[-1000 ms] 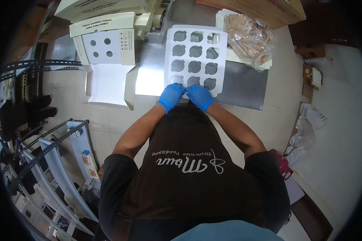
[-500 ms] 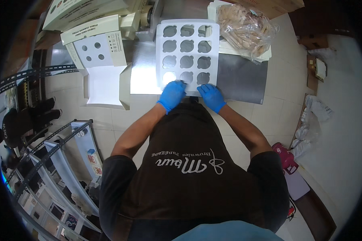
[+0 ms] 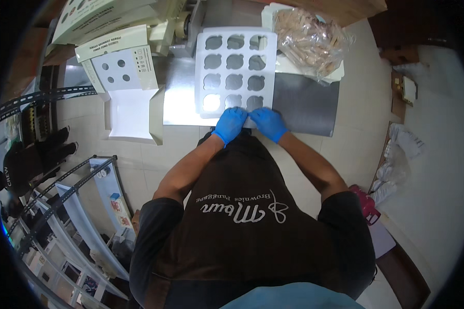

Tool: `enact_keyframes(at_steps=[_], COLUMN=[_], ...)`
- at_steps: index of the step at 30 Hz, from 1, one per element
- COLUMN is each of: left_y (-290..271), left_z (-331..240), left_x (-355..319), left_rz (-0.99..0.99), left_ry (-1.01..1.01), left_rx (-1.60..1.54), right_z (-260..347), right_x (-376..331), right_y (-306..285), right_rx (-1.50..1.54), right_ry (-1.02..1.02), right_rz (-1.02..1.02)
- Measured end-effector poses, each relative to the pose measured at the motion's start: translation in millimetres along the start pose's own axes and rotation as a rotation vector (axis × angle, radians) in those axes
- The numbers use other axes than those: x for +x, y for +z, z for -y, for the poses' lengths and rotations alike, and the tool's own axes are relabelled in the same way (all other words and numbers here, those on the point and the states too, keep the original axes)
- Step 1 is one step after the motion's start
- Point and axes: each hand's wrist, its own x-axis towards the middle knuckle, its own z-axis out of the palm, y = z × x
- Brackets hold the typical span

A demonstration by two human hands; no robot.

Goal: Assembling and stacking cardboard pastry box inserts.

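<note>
A white cardboard insert [image 3: 224, 71] with rows of round notched cut-outs lies flat on the steel table [image 3: 307, 105], in front of me. My left hand [image 3: 231, 125], in a blue glove, pinches its near edge around the middle. Close beside it, my right hand [image 3: 268, 124], gloved in blue too, has its fingers closed on the same edge. The two hands almost touch. My fingertips are partly hidden, and grey table surface shows through the cut-outs.
Left of the table edge, an open white box [image 3: 131, 110] has its lid raised, with round holes in it. Flat cartons [image 3: 103, 23] are stacked behind. A clear plastic bag [image 3: 309, 44] of pale wooden-looking utensils sits at the far right. Metal shelving [image 3: 82, 206] stands at left.
My hands have come together along the insert's near edge, the left moving right and the right moving slightly left. The insert stays flat on the table.
</note>
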Motion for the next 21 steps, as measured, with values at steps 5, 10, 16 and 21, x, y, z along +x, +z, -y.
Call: enact_keyframes(at_steps=[5, 10, 16, 21], left_y=[-1.1, -16.1, -5.6, -22.7], left_z=[-2.8, -5.0, 8.9, 37.6], left_x=[-3.9, 9.9, 14.7, -10.3], left_rz=[-0.017, 0.059, 0.078, 0.034], left_ry=[-0.034, -0.093, -0.167, 0.023], left_rx=[-0.032, -0.034, -0.152, -0.141], right_z=[6.2, -2.0, -17.8, -22.9], right_x=[-15.4, -9.1, 15.9, 4.2], right_y=[1.9, -3.1, -20.8, -6.6], right_rx=[0.033, 0.011, 0.104, 0.071], right_ry=[0.127, 0.156, 0.139, 0.156], right_rz=[-0.112, -0.048, 0.135, 0.101])
